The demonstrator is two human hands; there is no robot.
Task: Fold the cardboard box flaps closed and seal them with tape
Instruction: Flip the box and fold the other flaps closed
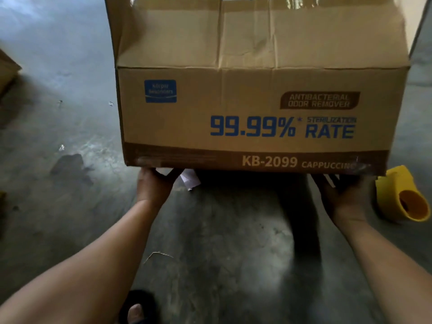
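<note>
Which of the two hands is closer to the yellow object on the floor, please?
The right hand, under the box's corner by the "CAPPUCCINO" print; the yellow object lies just beside it. The left hand holds the opposite corner.

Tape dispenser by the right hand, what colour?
Yellow; the tape dispenser lies on the floor, seen in the head view.

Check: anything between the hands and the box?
Nothing visible. The left hand and right hand already grip the bottom edge of the cardboard box, fingers curled underneath. A yellow tape dispenser sits on the floor, right of the right hand.
</note>
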